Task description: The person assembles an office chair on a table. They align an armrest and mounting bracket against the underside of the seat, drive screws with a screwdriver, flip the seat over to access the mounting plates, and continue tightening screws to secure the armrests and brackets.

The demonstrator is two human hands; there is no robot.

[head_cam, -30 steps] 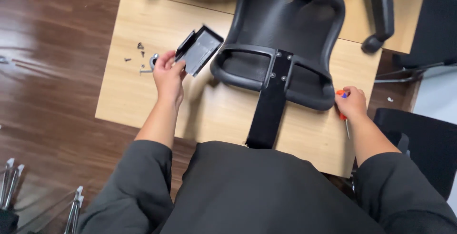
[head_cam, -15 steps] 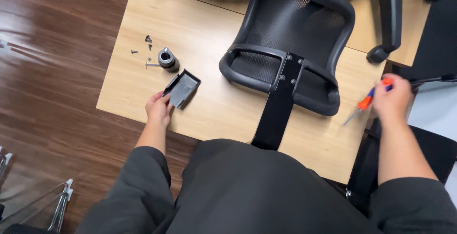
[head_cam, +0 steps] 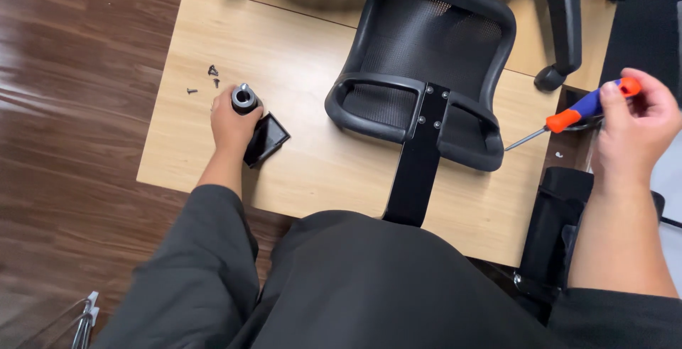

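Note:
My left hand (head_cam: 233, 127) lies on the light wooden table (head_cam: 305, 58) with its fingers wrapped around a short black cylinder with a metal top (head_cam: 244, 97). A small black rectangular plate (head_cam: 268, 140) rests flat against the hand's right side. My right hand (head_cam: 632, 125) is raised past the table's right edge and grips a screwdriver with an orange and blue handle (head_cam: 584, 112), its shaft pointing left toward the black mesh chair back (head_cam: 426, 51). That chair back lies flat on the table, and its black support bar (head_cam: 419, 164) runs toward me.
Several small dark screws (head_cam: 209, 79) lie loose left of the cylinder. A chair base with a castor (head_cam: 550, 75) sits behind the table at the upper right. Dark wooden floor (head_cam: 64, 107) spreads to the left. A black chair part (head_cam: 561, 214) stands beside my right arm.
My left hand set the black plate down on the table and moved up onto the cylinder. My right hand lifted the screwdriver off the table's edge and carried it further right.

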